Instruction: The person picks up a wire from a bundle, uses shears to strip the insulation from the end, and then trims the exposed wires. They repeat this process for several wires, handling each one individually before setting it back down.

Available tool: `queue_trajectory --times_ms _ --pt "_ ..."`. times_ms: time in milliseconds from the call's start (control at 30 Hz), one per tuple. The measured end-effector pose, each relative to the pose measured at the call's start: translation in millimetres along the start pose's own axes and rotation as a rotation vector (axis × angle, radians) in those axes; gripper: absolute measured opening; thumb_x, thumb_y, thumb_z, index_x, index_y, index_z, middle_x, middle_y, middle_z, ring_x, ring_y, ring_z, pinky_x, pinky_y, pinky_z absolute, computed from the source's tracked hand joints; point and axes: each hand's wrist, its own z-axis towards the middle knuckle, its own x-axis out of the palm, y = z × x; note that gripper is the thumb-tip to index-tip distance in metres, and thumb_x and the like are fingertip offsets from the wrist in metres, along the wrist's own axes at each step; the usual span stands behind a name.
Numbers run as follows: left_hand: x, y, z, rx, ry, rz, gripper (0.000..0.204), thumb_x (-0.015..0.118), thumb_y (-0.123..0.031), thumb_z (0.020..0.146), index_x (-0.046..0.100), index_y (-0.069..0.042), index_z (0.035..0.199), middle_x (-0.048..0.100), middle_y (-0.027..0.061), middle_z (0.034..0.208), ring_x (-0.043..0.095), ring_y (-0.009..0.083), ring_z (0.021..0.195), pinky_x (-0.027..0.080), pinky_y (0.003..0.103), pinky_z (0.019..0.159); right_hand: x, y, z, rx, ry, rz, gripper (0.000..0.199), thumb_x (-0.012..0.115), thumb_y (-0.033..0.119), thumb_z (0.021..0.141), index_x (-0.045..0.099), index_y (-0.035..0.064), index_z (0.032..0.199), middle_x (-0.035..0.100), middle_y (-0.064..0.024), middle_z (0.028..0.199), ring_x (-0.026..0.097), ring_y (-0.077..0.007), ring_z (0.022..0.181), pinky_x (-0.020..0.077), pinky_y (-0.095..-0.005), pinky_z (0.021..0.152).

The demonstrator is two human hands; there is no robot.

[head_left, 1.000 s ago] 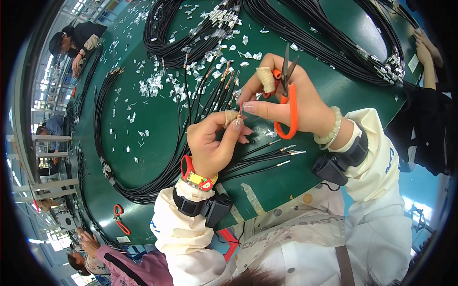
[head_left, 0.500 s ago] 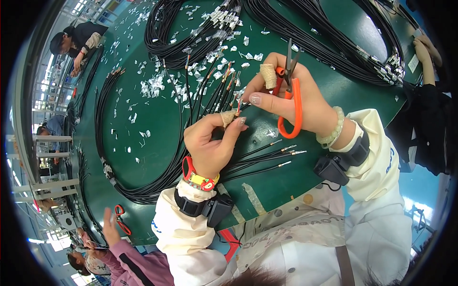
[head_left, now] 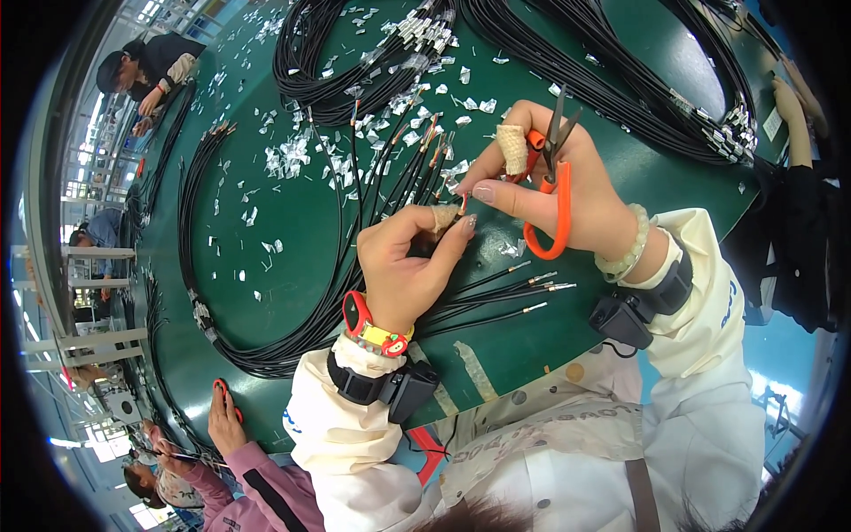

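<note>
My left hand [head_left: 401, 266] is closed, its thumb and taped forefinger pinching a black cable near its stripped end [head_left: 463, 203], where a bit of red shows. Hooked in my right hand [head_left: 581, 191] is a pair of scissors [head_left: 564, 213] with orange handles, the dark blades pointing up and away. My right thumb and forefinger come together at the cable's end; whether they grip it is too small to tell. Beige tape wraps a finger on each hand. Just beyond my left hand lie several black cables [head_left: 403, 182] with coloured wire ends.
Finished-looking cable ends [head_left: 532, 285] lie by my right wrist. Coiled black cable bundles [head_left: 306, 89] and another bundle [head_left: 620, 89] cover the far side. Foil-like scraps [head_left: 288, 158] litter the green table [head_left: 257, 306]. At lower left, a co-worker's hand [head_left: 227, 426] is at red-handled scissors.
Both my hands have shifted slightly right with the cable and scissors, the right one also a little nearer. At lower left, the co-worker's hand has moved onto the red-handled scissors.
</note>
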Motion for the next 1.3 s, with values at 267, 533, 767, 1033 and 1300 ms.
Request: queue_trajectory --times_ms 267,533,767,1033,1300 --pt "7 -15 3 -0.17 0.005 -0.533 0.012 0.057 -0.004 0.08 0.056 0.004 0.088 0.061 0.0093 0.078 0.058 0.011 0.068 0.047 0.021 0.059 4 5 0 0.039 0.021 0.021 0.031 0.061 -0.004 0.071 0.033 0.0077 0.074 0.062 -0.0134 0.077 0.059 -0.0133 0.073 0.0459 -0.0243 0.066" --pt "5 -5 -1 -0.248 0.04 -0.63 0.015 0.048 -0.014 0.087 0.051 0.0 0.086 0.058 0.0086 0.074 0.054 0.0115 0.058 0.043 0.021 0.049 4 1 -2 -0.065 0.037 -0.145 0.034 0.062 -0.004 0.071 0.031 0.0093 0.071 0.062 -0.013 0.077 0.058 -0.0106 0.07 0.0428 -0.0202 0.062" --pt "4 -5 -1 -0.311 0.11 -0.589 0.011 0.046 -0.012 0.088 0.048 -0.002 0.086 0.055 0.0051 0.071 0.049 0.0068 0.057 0.038 0.018 0.049 4 0 -2 -0.04 0.027 -0.163 0.035 0.063 -0.004 0.07 0.03 0.0097 0.07 0.062 -0.0122 0.077 0.058 -0.0097 0.073 0.0409 -0.0206 0.061" --pt "12 2 -3 -0.213 -0.084 -0.516 0.008 0.045 -0.01 0.088 0.044 -0.003 0.087 0.051 0.0023 0.071 0.043 0.0044 0.057 0.034 0.016 0.05 7 -5 -2 -0.052 0.042 -0.177 0.029 0.062 -0.001 0.072 0.034 0.0082 0.074 0.061 -0.0114 0.079 0.056 -0.0111 0.073 0.0422 -0.0231 0.065" --pt "12 8 -1 -0.232 -0.123 -0.657 0.007 0.041 -0.012 0.09 0.042 -0.005 0.087 0.047 0.0029 0.069 0.036 0.0056 0.053 0.03 0.017 0.049 2 9 -14 -0.033 0.009 -0.068 0.038 0.037 0.038 0.088 0.043 0.0003 0.092 0.059 -0.0117 0.077 0.057 -0.0146 0.069 0.0456 -0.0245 0.061"
